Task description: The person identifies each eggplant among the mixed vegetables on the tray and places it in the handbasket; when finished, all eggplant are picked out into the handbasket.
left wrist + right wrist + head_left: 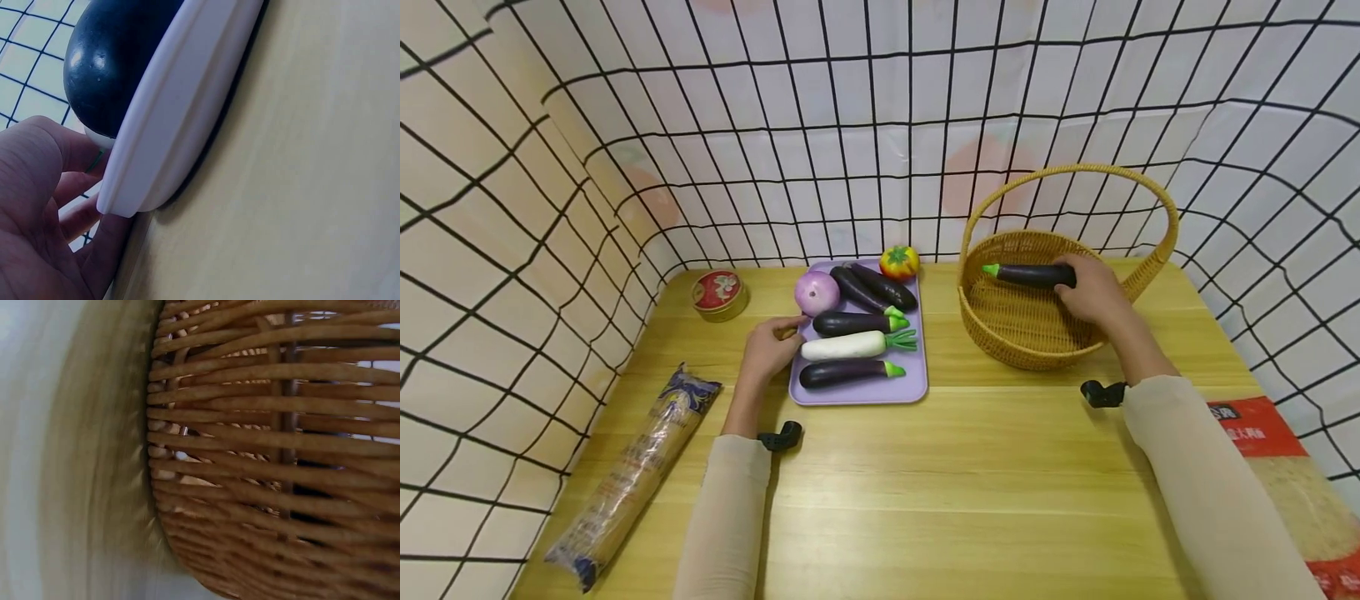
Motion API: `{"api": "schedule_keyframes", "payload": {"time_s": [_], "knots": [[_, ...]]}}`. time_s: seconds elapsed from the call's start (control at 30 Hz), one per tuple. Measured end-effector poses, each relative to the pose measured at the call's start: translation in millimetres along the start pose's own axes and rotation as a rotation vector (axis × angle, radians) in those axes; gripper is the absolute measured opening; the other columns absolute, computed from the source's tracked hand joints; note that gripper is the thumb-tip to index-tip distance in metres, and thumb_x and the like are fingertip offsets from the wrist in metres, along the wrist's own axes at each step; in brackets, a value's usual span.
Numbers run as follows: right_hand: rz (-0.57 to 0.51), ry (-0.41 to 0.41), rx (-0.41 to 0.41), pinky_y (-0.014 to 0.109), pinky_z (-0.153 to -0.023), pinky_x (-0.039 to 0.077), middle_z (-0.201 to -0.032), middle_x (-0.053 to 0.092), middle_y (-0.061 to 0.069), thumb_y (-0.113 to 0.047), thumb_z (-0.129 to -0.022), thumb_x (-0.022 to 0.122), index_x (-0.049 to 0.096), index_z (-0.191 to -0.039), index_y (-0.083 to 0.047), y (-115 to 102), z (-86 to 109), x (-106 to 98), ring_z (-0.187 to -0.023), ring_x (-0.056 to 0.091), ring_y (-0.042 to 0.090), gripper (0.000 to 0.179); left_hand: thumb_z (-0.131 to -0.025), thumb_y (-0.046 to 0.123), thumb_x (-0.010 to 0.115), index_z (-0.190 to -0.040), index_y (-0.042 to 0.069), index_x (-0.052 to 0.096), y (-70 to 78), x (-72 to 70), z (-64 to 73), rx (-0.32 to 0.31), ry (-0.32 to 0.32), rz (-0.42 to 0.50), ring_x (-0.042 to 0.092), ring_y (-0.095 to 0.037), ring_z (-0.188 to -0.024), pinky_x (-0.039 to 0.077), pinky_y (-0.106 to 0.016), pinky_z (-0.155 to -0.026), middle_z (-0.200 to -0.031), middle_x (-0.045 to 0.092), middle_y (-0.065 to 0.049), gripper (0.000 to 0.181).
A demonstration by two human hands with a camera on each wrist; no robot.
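My right hand (1093,288) grips the blunt end of an eggplant (1028,275), its green stem pointing left, within the woven basket (992,333). Basket wickerwork (269,437) hides that hand in the right wrist view. On the left, my left hand (771,350) holds the left rim of a lilac tray (857,395). The left wrist view shows this hand (44,206) with its fingers at the tray's edge (156,137). Across the tray lie several eggplants (842,372), a white radish (844,346) and a purple onion (817,293). A red-and-yellow tomato-like vegetable (899,262) sits at its back right corner.
A round red-and-gold tin (719,294) stands back left. A long clear packet of noodles (640,467) lies at the left, and a red-and-clear bag (1292,483) at the right. The basket's tall handle (1075,169) arches over it. Black-gridded cloth (850,125) surrounds the wooden table (970,500).
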State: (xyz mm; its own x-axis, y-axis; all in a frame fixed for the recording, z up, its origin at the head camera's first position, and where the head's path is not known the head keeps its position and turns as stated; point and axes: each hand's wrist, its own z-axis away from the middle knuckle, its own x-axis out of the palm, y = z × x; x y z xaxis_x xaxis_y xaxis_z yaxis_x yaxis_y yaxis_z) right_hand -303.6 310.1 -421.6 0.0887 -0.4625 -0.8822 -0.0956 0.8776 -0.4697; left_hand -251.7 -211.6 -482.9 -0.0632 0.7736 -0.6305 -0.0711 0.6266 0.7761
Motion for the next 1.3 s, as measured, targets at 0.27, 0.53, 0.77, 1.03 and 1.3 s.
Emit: {"api": "schedule_keyframes", "payload": {"time_s": [0.27,0.53,0.77,1.03,1.3], "knots": [[0.032,-0.018,0.009,0.070,-0.105,0.040,-0.145,0.044,0.037,-0.008,-0.101,0.054,0.045,-0.146,0.006,1.7,-6.7,2.6,-0.130,0.043,0.056,0.048,-0.089,0.019,0.066,-0.130,0.018,0.074,2.0,4.0,-2.4,0.010,-0.007,0.002,0.056,-0.031,-0.135,0.044,-0.049,-0.113,-0.141,0.066,-0.010,0.041],[0.048,0.001,0.017,0.069,-0.102,0.042,-0.144,0.046,0.036,-0.010,-0.100,0.056,0.045,-0.147,0.005,1.4,-8.6,5.5,-0.128,0.046,0.056,0.051,-0.090,0.019,0.066,-0.130,0.018,0.074,2.8,5.6,-2.6,0.001,-0.008,-0.001,0.055,-0.031,-0.136,0.043,-0.049,-0.114,-0.142,0.065,-0.011,0.040],[0.044,0.032,-0.011,0.071,-0.109,0.035,-0.151,0.040,0.035,-0.017,-0.101,0.058,0.042,-0.152,0.002,-3.1,-0.7,-0.2,-0.136,0.038,0.056,0.056,-0.090,0.020,0.066,-0.129,0.018,0.074,1.5,6.7,-1.5,0.003,0.000,-0.008,0.056,-0.031,-0.133,0.044,-0.049,-0.112,-0.142,0.065,-0.011,0.040],[-0.064,0.049,-0.040,0.069,-0.106,0.040,-0.150,0.046,0.031,-0.036,-0.102,0.062,0.044,-0.151,-0.002,-15.6,20.6,-1.0,-0.133,0.046,0.053,0.062,-0.090,0.018,0.064,-0.131,0.018,0.073,-0.4,4.4,0.0,-0.006,-0.003,-0.005,0.056,-0.031,-0.135,0.044,-0.048,-0.112,-0.141,0.065,-0.012,0.042],[-0.167,0.067,-0.082,0.064,-0.108,0.041,-0.146,0.053,0.027,-0.043,-0.101,0.062,0.050,-0.147,-0.005,-32.1,44.5,3.6,-0.134,0.050,0.046,0.061,-0.091,0.018,0.064,-0.131,0.017,0.073,-0.1,1.2,0.4,0.001,0.000,0.001,0.056,-0.031,-0.135,0.045,-0.048,-0.112,-0.142,0.065,-0.012,0.041]]}}
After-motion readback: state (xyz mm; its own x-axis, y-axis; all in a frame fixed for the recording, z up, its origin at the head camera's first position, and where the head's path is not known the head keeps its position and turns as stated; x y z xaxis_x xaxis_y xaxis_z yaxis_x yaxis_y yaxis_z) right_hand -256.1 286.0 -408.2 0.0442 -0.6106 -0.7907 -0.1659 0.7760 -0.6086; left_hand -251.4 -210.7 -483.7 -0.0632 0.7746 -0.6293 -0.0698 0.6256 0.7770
